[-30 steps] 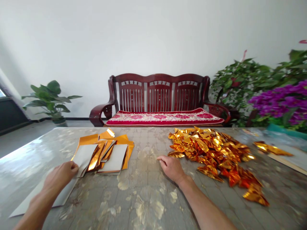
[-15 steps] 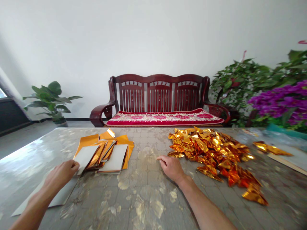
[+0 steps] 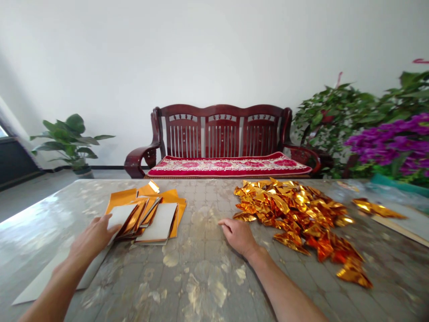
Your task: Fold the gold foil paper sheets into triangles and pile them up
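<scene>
My left hand (image 3: 94, 235) is at the near left edge of a loose pile of gold foil paper sheets (image 3: 122, 196), its thumb and fingers parted around the corner of a sheet lying pale side up (image 3: 121, 214). Whether the fingertips touch that sheet I cannot tell. Another pale sheet (image 3: 160, 222) tops the pile's right side. Under my left forearm a larger pale sheet (image 3: 40, 281) lies flat. My right hand (image 3: 238, 235) rests on the table with its fingers curled in and nothing visible in them. Beyond it to the right is a heap of folded gold foil pieces (image 3: 291, 208).
The patterned grey table (image 3: 201, 268) fills the foreground. At its right lie clear plastic wrapping (image 3: 351, 190) and a pale board (image 3: 402, 227) with a folded foil piece (image 3: 377, 208) by it. Behind stand a wooden bench (image 3: 223, 129), a potted plant (image 3: 75, 138) and purple flowers (image 3: 392, 143).
My left hand has opened from a closed grip at the pile's edge and shifted slightly up, its thumb now apart from the fingers. My right hand stays in place.
</scene>
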Demonstrator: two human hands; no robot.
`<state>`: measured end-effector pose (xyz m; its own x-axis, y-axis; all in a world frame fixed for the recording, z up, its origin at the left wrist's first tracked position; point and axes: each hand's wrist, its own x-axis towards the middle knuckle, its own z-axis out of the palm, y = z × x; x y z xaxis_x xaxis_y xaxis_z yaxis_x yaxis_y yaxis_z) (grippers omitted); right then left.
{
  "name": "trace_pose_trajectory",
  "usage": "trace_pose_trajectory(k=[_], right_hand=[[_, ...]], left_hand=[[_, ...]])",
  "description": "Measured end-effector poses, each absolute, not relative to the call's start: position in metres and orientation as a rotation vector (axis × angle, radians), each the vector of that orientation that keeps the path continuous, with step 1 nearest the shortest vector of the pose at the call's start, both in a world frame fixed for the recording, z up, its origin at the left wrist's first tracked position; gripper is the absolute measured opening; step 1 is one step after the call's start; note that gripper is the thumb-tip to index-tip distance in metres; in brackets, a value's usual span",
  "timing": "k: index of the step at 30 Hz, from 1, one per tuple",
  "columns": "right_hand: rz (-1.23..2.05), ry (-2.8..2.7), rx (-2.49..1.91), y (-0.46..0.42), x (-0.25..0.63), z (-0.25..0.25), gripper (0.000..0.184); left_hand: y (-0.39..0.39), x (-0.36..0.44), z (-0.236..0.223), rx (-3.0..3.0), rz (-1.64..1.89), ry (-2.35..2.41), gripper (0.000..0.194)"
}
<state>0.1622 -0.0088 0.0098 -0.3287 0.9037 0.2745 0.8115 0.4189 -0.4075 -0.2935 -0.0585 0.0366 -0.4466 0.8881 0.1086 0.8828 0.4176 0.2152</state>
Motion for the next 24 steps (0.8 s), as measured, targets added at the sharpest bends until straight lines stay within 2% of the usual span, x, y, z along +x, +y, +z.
trace_pose_trajectory(k=[4,10,24], right_hand=[[0.275,-2.225,-1.462,-0.008,0.161,0.01,0.03],[0.251,-2.241,-1.465,-0.009,0.161,0.011,0.03],[0.262,-2.235,-1.445,-0.01,0.162,0.012,0.03]], left_hand=[[-0.06,-0.303,0.023,1.634,0.266,2.596,0.048],[-0.073,-0.286,0.036,1.672,0.254,2.604,0.032],[-0.07,-0.275,0.047,1.636,0.068,2.606,0.03]])
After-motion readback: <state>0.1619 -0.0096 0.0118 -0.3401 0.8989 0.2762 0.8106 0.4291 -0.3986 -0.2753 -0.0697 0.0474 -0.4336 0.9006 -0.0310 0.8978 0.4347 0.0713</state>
